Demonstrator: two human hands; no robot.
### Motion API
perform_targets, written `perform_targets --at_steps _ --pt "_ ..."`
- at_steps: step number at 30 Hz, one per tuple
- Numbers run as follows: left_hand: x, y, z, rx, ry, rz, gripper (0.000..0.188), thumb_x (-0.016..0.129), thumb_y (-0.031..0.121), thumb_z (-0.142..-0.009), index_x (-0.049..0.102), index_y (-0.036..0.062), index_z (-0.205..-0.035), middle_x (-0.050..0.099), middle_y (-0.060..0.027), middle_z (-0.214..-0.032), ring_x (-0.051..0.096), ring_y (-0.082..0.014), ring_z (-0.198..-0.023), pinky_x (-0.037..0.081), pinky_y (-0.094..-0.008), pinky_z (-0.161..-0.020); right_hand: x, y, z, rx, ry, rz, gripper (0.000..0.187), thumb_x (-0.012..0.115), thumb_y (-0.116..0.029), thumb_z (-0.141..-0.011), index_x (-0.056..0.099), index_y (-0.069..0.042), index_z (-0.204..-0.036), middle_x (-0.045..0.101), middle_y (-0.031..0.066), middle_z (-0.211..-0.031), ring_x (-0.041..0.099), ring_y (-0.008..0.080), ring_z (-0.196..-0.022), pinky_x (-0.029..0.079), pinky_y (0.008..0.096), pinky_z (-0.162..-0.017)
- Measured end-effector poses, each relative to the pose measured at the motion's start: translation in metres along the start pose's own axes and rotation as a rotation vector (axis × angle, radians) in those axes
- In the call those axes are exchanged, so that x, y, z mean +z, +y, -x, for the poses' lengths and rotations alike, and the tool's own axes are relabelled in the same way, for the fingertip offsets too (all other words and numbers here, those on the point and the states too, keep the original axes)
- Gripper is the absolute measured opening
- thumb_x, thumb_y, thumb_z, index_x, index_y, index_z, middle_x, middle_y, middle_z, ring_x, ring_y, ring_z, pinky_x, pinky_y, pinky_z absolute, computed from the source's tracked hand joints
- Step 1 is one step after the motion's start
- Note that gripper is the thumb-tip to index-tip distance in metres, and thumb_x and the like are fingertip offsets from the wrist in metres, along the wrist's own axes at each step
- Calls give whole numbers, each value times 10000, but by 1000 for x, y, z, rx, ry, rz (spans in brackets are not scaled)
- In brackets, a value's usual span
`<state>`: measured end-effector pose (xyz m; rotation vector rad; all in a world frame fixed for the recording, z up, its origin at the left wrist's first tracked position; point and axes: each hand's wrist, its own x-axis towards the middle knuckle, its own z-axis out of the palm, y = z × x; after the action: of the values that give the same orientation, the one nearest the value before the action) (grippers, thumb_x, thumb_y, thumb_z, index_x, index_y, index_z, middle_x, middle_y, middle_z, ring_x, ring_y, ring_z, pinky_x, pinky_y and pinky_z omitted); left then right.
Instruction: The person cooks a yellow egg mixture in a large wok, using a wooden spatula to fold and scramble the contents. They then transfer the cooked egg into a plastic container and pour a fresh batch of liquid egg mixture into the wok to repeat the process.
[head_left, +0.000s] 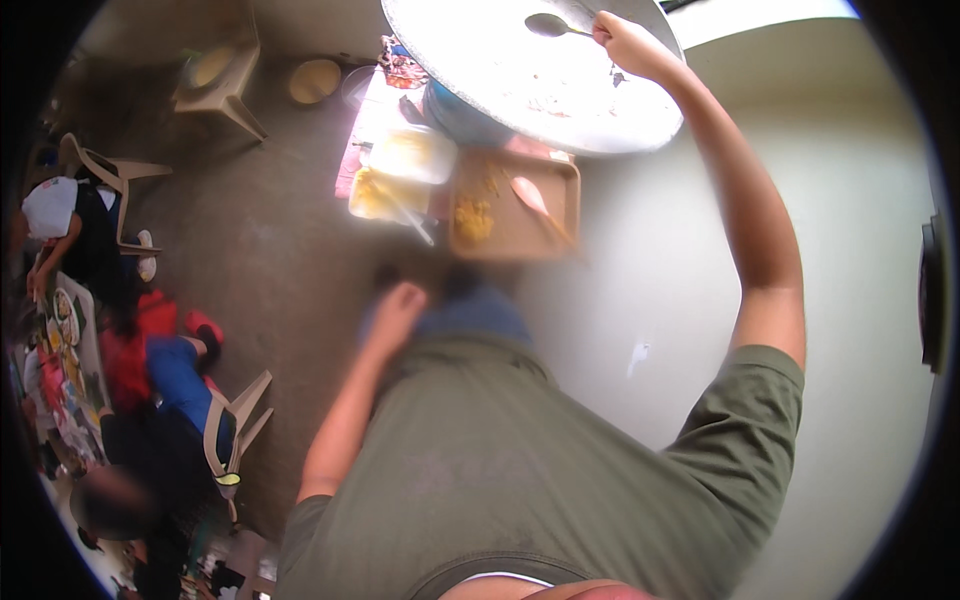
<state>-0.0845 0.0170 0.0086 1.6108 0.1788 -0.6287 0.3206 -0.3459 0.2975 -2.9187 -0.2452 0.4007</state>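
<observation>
My right hand (pixel 622 42) is closed around the handle of a metal spoon (pixel 546 25). It holds the spoon over a wide, round, pale basin (pixel 600 138), with my arm reaching far forward. Bright glare washes out much of the basin's inside; a few scraps show low in it. Down in front of my waist hangs my left hand (pixel 398 308), its fingers curled in, with nothing visible in them. Between my body and the basin sits a brown tray (pixel 515 250) with yellow food (pixel 474 218) and a pinkish spoon (pixel 532 195).
Left of the tray, a white container (pixel 412 152) and yellow food (pixel 378 196) in a tub lie on a pink cloth. A pale wall stands at right. Plastic chairs (pixel 238 420) and seated people (pixel 170 375) at a table are to the left.
</observation>
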Motion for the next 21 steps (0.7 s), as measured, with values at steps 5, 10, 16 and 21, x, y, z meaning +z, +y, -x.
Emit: perform_targets --at_steps 5,10,16,21 --pt "51 -1 -9 8 155 48 178 605 241 -1053 648 68 -1062 547 38 -802 511 -53 -744 426 -232 -655 35 5 -50 -169 -6 210 174 463 10 -979 588 9 -1099 700 248 -1061 670 383 -965 513 468 -821" --pt "133 -1 -19 -28 307 90 162 602 228 -1059 651 74 -1066 555 38 -815 522 -52 -753 431 -227 -659 47 8 -49 -396 -82 191 166 477 -22 -981 617 21 -1059 713 215 -944 694 382 -881 538 495 -766" --pt "226 3 -30 -91 336 146 193 619 212 -1045 664 41 -1123 699 -79 -1033 638 -173 -986 514 -351 -915 42 45 -37 -722 -248 123 60 494 -7 -967 551 -25 -965 676 177 -844 642 337 -780 488 471 -714" --pt "277 14 -37 -9 438 189 141 608 201 -1054 655 70 -1074 576 32 -811 537 -48 -750 439 -227 -641 16 83 -48 -862 -167 -3 52 504 20 -956 492 -27 -936 614 171 -773 596 331 -742 443 473 -696"
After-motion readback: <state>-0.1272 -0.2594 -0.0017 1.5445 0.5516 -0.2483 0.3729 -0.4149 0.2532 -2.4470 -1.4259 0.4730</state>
